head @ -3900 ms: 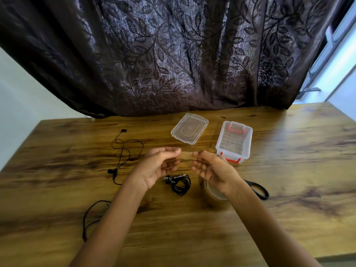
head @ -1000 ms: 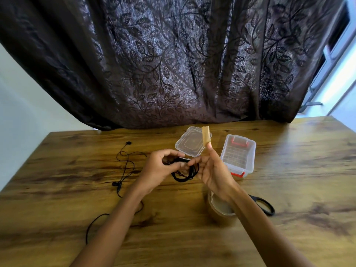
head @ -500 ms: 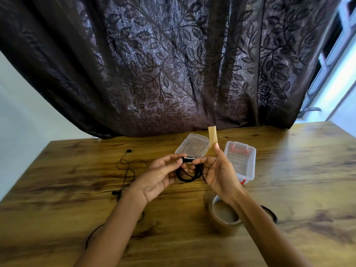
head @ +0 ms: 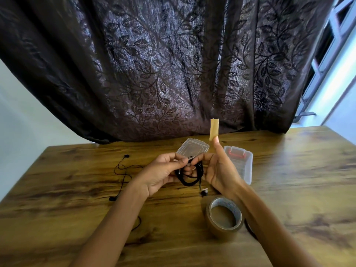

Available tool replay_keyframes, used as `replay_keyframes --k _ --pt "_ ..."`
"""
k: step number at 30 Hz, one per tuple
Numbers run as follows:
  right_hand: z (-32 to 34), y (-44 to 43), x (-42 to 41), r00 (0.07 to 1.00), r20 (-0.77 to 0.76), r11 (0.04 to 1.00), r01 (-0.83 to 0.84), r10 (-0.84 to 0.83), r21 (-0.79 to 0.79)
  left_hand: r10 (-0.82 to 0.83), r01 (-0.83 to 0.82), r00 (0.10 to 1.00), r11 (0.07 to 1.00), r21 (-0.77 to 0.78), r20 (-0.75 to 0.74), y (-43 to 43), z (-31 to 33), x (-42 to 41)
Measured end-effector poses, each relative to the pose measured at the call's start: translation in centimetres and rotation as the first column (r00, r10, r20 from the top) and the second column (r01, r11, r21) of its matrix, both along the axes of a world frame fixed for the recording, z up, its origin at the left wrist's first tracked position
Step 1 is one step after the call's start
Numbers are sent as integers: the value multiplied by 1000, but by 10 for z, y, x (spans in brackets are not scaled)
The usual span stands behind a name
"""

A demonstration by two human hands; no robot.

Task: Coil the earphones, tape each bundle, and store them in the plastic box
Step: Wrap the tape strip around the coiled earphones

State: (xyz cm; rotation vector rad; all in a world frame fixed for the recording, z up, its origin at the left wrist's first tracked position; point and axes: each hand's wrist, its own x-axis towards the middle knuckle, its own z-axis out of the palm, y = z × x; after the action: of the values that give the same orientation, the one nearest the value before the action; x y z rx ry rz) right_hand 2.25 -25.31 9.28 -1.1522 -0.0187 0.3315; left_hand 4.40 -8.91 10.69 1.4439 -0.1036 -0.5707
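Observation:
Both hands hold a black coiled earphone bundle [head: 189, 175] above the table's middle. My left hand [head: 163, 171] pinches its left side, and my right hand [head: 216, 170] grips the right side. A short strip of brown tape [head: 213, 129] stands upright, stuck to my right forefinger tip. One earbud [head: 204, 192] dangles below the coil. A second black earphone [head: 122, 174] lies uncoiled on the table at the left. The clear plastic box [head: 241, 162] with red latches sits open behind my right hand, its clear lid [head: 192, 148] beside it.
A roll of brown packing tape [head: 224, 216] stands on the wooden table [head: 298, 189] near my right forearm, with dark scissor handles [head: 249, 229] partly hidden behind the arm. A dark leaf-patterned curtain [head: 173, 64] hangs behind the table; a window is at the right.
The hands went from stretching a strip of tape to lifting the coiled earphones off the table. The tape strip now sticks up from the right forefinger, and an earbud has dropped loose.

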Motion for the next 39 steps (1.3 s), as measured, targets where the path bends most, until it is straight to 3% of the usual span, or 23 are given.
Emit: replay_keyframes --k 4,13,18,23,27,29,36,39 --pt "3 -7 0 998 -55 989 -36 44 145 98 -97 995 992 -85 6 -4 1 -3" --pt "3 -13 -4 988 -103 974 -87 111 207 209 -217 976 942 -256 -56 -5 1 -8" --pt "9 -14 -1 991 -91 992 -93 101 83 -44 22 994 979 -202 -103 6 1 -7" --pt "27 -12 0 980 -50 971 -199 194 -131 -248 222 934 967 -125 -259 8 14 1" --pt "37 -9 2 950 -48 914 -310 309 -262 -316 334 942 913 234 -113 -1 27 1" --pt "40 -10 2 944 -55 900 -328 326 -288 -348 348 936 885 309 -56 -2 30 -1" --pt "37 -16 1 961 -2 935 -269 276 -231 -279 244 956 929 278 92 -5 26 -5" --pt "31 -18 2 964 -7 956 -265 266 -128 -193 163 973 964 209 129 -8 28 -6"
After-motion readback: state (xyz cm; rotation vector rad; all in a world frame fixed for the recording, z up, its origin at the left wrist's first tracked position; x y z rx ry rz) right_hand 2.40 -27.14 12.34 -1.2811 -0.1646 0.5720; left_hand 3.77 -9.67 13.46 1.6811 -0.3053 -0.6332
